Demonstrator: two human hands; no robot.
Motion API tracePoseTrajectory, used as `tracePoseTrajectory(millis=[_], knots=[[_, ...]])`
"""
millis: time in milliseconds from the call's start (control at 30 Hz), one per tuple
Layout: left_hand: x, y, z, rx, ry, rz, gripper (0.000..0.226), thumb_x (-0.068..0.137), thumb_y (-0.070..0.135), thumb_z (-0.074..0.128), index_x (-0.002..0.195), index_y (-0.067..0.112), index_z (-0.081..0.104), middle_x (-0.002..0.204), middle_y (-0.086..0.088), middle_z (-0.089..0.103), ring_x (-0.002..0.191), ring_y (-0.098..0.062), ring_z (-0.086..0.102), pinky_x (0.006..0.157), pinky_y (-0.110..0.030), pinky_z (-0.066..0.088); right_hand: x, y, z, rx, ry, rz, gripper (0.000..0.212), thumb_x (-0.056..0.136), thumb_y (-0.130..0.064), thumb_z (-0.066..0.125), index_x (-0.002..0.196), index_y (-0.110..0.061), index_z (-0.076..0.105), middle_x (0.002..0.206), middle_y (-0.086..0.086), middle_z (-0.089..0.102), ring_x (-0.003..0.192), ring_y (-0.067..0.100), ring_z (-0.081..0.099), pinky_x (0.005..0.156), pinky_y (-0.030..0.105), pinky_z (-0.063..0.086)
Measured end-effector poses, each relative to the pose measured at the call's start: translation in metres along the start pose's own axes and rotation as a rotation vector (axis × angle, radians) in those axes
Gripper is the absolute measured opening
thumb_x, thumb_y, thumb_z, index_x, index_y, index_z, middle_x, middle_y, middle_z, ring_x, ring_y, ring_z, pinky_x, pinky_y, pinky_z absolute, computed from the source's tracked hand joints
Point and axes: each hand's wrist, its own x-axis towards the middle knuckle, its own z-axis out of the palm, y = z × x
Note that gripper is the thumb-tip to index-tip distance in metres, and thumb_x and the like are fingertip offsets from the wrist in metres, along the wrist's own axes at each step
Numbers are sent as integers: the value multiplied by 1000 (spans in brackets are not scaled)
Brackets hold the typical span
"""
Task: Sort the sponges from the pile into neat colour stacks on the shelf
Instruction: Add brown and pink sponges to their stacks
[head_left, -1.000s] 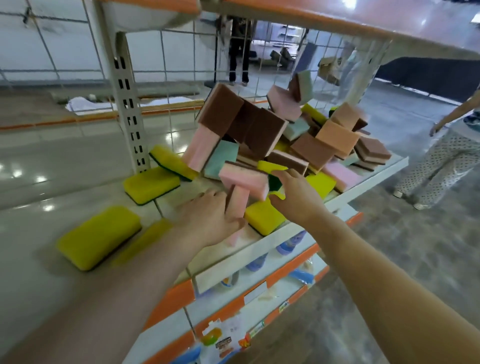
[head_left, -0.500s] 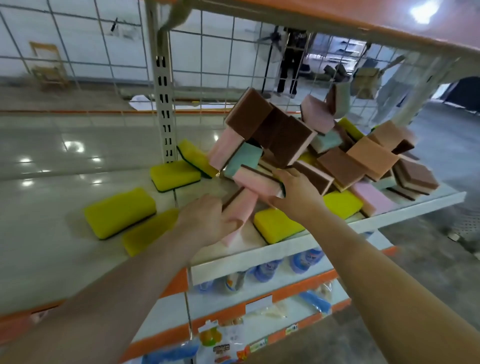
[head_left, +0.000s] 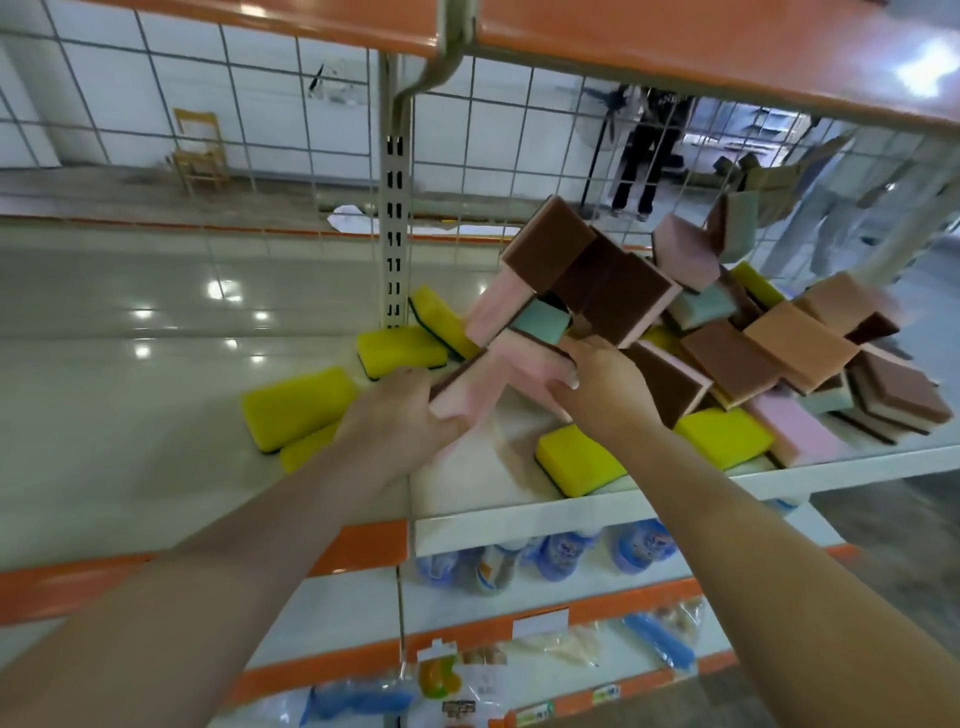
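Both hands (head_left: 400, 415) (head_left: 597, 389) in curled grip

Left hand (head_left: 400, 415) fingers hidden behind the blurred pink sponge (head_left: 467, 395).

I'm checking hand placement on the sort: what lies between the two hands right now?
In the head view, pink sponges bridge the gap: the left hand grips one, the right hand pinches another against it.

Bright overhead light, glare spots on floor (head_left: 156, 322); edges bowed, slight motion blur.
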Motion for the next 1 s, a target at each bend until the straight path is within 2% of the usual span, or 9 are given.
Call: tracePoseTrajectory(millis=[67, 267, 367, 533, 633, 833, 1000], knots=[[-2, -5, -5, 33, 21, -16, 42, 82, 48, 61, 103, 13, 54, 93, 0, 46, 84, -18, 45, 70, -31, 37, -2, -6, -2, 1, 4, -10, 39, 89, -20, 59, 125, -6, 52, 121, 14, 52, 110, 30, 52, 89, 37, 42], [-17, -17, -20, 19, 126, -18, 35, 80, 47, 62, 89, 17, 47, 86, 0, 45, 81, -21, 48, 66, -32, 37, -9, -28, -3, -2, -4, -35, 40, 90, -21, 57, 126, -5, 49, 122, 14, 50, 112, 29, 49, 90, 34, 39], [-26, -26, -29, 17, 158, -20, 40, 79, 47, 63, 96, 12, 55, 88, 0, 46, 81, -21, 48, 66, -32, 36, -13, -44, -3, -1, -15, -37, 41, 89, -22, 58, 127, -7, 49, 121, 14, 51, 109, 31, 51, 91, 38, 43], [-41, -43, -49, 2, 184, -22, 45, 80, 47, 63, 107, 11, 58, 95, -2, 51, 86, -22, 52, 70, -32, 40, -20, -74, -2, -6, -14, -81, 42, 89, -21, 57, 128, -8, 50, 122, 14, 51, 108, 32, 52, 85, 34, 40], [-55, -61, -62, 5, 183, -25, 46, 81, 47, 62, 109, 11, 56, 93, 0, 46, 85, -21, 50, 69, -30, 37, -26, -99, 0, -2, -18, -95, 47, 91, -24, 56, 134, -11, 45, 127, 12, 48, 112, 30, 50, 86, 31, 38], [-83, -106, -87, 29, 198, -66, 44, 82, 48, 61, 106, 12, 57, 91, 2, 47, 82, -18, 48, 68, -29, 34, -42, -150, 13, 51, 9, -151, 43, 90, -21, 57, 131, -9, 49, 124, 12, 50, 106, 30, 53, 86, 33, 42], [-116, -150, -113, 27, 200, -87, 44, 82, 47, 62, 109, 13, 56, 101, -2, 53, 96, -22, 53, 71, -27, 31, -58, -201, 29, 43, -15, -171, 43, 90, -22, 59, 129, -8, 50, 123, 13, 50, 108, 30, 53, 85, 32, 39]])
